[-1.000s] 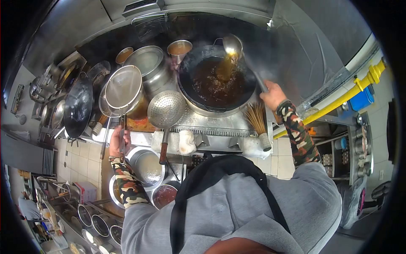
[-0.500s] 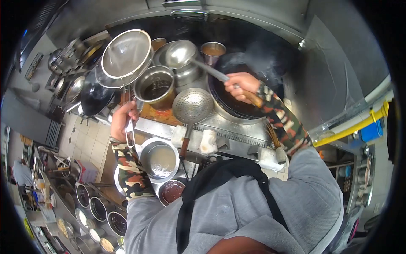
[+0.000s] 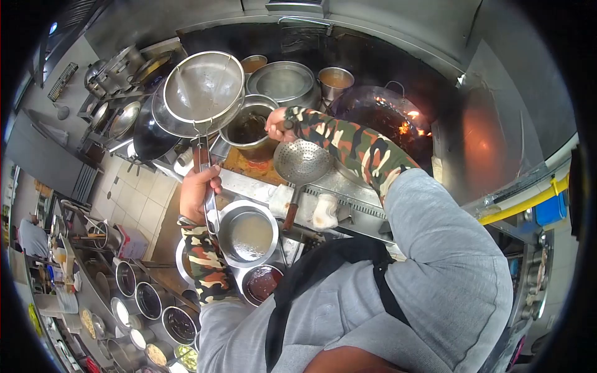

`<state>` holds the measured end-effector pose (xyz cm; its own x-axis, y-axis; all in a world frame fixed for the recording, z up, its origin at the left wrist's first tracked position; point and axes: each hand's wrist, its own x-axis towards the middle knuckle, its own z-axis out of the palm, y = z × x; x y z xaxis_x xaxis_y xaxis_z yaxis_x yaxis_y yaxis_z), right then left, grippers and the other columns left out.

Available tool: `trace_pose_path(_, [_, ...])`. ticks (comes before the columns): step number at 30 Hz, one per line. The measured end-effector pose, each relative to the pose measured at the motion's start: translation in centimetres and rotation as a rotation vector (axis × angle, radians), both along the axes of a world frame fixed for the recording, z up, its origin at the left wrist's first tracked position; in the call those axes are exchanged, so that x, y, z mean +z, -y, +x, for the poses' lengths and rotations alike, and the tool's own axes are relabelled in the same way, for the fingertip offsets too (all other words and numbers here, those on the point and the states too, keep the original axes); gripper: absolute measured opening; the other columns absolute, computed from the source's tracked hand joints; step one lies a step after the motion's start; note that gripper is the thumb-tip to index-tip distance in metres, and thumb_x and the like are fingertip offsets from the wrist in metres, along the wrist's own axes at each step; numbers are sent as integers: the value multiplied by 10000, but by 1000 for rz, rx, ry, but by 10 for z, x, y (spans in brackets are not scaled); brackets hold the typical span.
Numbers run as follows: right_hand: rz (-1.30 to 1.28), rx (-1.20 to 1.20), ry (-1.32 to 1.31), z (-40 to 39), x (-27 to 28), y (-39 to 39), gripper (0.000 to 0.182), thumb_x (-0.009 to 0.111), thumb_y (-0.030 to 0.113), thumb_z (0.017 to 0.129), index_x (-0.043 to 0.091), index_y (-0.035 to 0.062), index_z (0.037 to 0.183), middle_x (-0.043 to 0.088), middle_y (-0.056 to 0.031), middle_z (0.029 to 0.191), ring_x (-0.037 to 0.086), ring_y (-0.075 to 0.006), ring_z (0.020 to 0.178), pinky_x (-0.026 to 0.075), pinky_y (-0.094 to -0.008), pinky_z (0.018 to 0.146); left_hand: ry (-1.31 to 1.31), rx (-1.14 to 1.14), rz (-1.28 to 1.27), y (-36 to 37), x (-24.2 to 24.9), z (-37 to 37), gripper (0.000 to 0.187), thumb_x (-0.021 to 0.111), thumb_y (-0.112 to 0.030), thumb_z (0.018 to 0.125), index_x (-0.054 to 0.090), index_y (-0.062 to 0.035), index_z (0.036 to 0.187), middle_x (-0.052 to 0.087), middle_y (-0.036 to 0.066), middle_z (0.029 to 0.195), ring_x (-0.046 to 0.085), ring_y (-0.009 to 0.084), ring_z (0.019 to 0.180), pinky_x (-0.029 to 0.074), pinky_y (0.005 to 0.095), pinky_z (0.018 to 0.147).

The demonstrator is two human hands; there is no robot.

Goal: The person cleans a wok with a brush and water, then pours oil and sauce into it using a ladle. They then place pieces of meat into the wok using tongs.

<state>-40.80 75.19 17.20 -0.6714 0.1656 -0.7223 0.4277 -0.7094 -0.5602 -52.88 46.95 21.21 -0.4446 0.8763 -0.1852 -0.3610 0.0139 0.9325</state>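
Note:
My left hand [image 3: 200,189] is closed around the long metal handles of a round mesh strainer [image 3: 205,87], held over another wide bowl-shaped utensil. My right hand [image 3: 280,126] is closed at the rim of a steel pot of dark liquid [image 3: 249,132]. The ladle it held a moment ago is mostly hidden by the hand and sleeve; its bowl seems to be down in the pot. Just below the right forearm lies a perforated skimmer [image 3: 303,163] with a wooden handle. Beyond the forearm, a dark wok [image 3: 367,105] shows orange flames at its right side.
A lidded-looking steel pot [image 3: 280,81] and a cup of brown liquid [image 3: 336,79] stand at the back. Near my body are a pot of cloudy liquid [image 3: 249,236] and a bowl of red sauce [image 3: 261,283]. Several ingredient containers [image 3: 149,301] stand lower left.
My right hand has swung left from above the wok to the dark-liquid pot, taking the ladle down with it. Flames now show at the wok. The left hand still grips the strainer.

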Motion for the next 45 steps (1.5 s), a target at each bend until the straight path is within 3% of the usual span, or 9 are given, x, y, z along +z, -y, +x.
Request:
trace_pose_path(3, [-396,-100,-128,14,-8,-6,221,428,38,868,376,85,659,392,30,507,386,-65,389,337,-177,352,9,-24,-12,5,-7,-7,219,622,-21,798,506,-7,983,481,5,666,473,92,522,409,231,455])
trace_pose_path(8, [-562,-96,-188,58,3,5,264,413,109,870,361,116,611,391,34,499,410,-69,387,351,-195,349,31,-7,-6,4,-7,-7,210,625,-31,796,509,3,968,498,16,678,477,101,517,415,239,460])
trace_pose_path(15, [-601,-71,-260,115,33,24,236,379,145,905,379,105,672,393,52,566,429,-32,411,369,-191,350,15,-32,-1,-16,-3,-6,183,632,-53,797,524,3,934,507,21,678,483,108,526,419,247,472])
trace_pose_path(20, [-517,-90,-340,147,48,30,164,468,99,891,414,-41,958,439,28,644,436,-15,423,355,-168,341,51,-51,-8,-29,1,2,182,625,-56,800,526,5,940,496,14,660,478,104,528,419,247,476])
trace_pose_path(25, [-514,-95,-366,180,63,34,206,483,84,878,395,-39,1017,474,8,660,443,-31,419,350,-181,331,132,-58,-11,-37,0,13,189,610,-57,816,527,-2,977,474,3,640,472,98,532,408,235,476])
trace_pose_path(30, [-505,-201,-376,221,71,45,196,470,86,885,399,-34,1023,456,15,645,430,-32,419,337,-183,322,161,-105,-71,-46,-5,19,120,601,-157,843,513,-93,793,470,-22,607,475,94,509,373,199,441])
trace_pose_path(39, [-461,-292,-560,345,45,58,296,407,163,925,450,-11,1160,413,28,629,407,-71,409,364,-236,330,347,-214,-135,-76,-81,17,130,591,-113,811,533,-78,922,452,-42,634,439,61,524,398,174,467])
trace_pose_path(43, [-415,-398,-568,401,54,75,294,393,136,927,447,-17,1172,425,15,664,410,-67,415,344,-223,343,880,-251,-69,-75,-128,10,444,633,-419,841,546,-16,1006,614,70,805,595,161,670,541,255,647])
trace_pose_path(45, [-394,-506,-476,425,47,68,274,416,132,924,457,4,1163,439,11,666,411,-68,420,326,-226,339,794,166,-72,-53,-79,70,501,611,-464,831,557,10,986,619,96,821,604,228,749,531,334,754])
